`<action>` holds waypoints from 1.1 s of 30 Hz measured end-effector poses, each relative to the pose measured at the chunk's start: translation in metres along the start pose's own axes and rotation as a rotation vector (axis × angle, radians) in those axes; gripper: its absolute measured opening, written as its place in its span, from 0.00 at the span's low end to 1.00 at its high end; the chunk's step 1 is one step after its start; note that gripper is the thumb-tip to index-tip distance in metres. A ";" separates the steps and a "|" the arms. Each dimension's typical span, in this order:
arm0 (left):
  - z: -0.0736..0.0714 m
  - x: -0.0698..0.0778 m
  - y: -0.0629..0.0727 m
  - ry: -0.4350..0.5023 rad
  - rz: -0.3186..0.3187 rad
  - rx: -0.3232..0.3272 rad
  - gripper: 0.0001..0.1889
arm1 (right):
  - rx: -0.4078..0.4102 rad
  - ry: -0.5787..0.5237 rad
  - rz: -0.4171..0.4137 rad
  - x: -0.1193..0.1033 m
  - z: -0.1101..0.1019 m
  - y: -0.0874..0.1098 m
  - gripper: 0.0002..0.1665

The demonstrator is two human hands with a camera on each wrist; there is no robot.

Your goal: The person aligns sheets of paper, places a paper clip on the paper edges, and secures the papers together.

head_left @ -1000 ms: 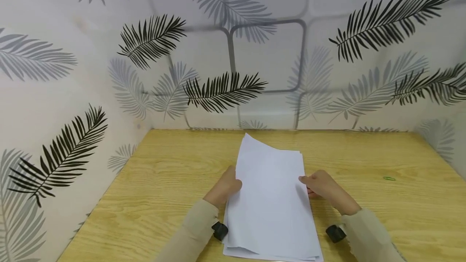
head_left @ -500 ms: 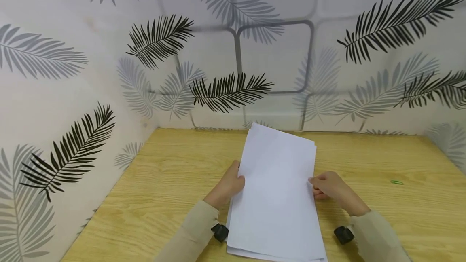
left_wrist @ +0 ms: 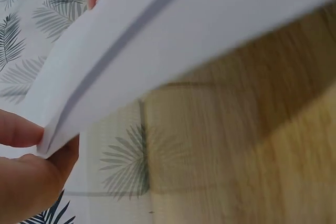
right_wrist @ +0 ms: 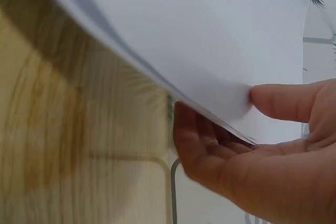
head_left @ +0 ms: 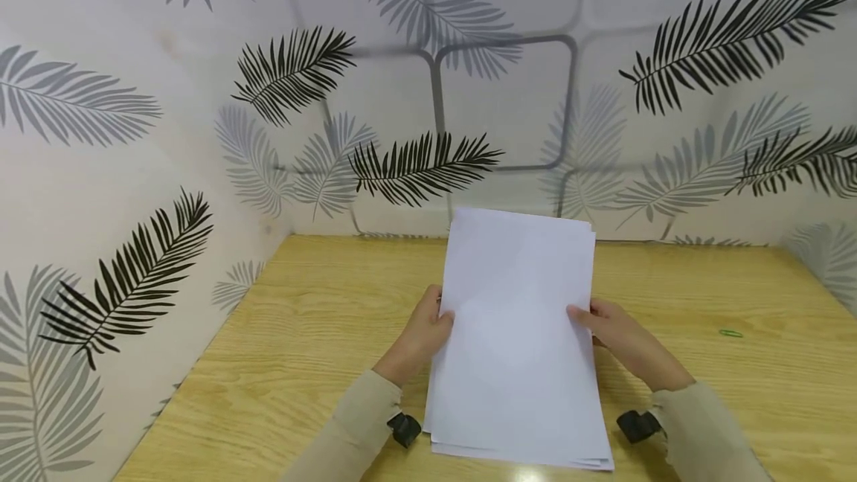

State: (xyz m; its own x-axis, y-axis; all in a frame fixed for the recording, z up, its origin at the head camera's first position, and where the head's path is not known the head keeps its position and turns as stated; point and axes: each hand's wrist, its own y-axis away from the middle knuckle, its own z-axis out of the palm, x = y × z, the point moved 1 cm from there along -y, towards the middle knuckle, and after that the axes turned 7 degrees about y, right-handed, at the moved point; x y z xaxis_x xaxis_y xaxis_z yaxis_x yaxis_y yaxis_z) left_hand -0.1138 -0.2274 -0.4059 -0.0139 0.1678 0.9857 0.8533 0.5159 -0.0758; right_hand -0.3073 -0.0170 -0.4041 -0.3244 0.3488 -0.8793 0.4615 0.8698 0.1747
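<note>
Both my hands hold a stack of white paper sheets (head_left: 518,341) tilted up off the pale wooden surface (head_left: 308,333).

My left hand (head_left: 423,333) pinches the stack's left edge, thumb on top, fingers beneath; my right hand (head_left: 616,337) grips the right edge the same way. The far edge is raised toward the leaf-patterned wall (head_left: 134,132). A small green paper clip (head_left: 730,333) lies well apart on my right.

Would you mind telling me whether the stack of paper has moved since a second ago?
Yes. The stack of paper has tilted up: its far edge now overlaps the wall beyond the table's back edge.
</note>
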 end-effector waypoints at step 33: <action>0.011 0.043 -0.010 0.130 0.497 0.088 0.21 | 0.792 -0.139 -0.469 -0.070 0.022 0.007 0.18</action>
State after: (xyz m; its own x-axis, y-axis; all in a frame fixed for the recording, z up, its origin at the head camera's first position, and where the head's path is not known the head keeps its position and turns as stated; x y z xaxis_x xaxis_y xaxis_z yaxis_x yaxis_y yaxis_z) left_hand -0.1286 -0.2166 -0.3640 0.4518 0.3074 0.8375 0.6932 0.4699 -0.5464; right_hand -0.2633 -0.0428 -0.3504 -0.5425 -0.0674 -0.8373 0.7535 0.4015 -0.5206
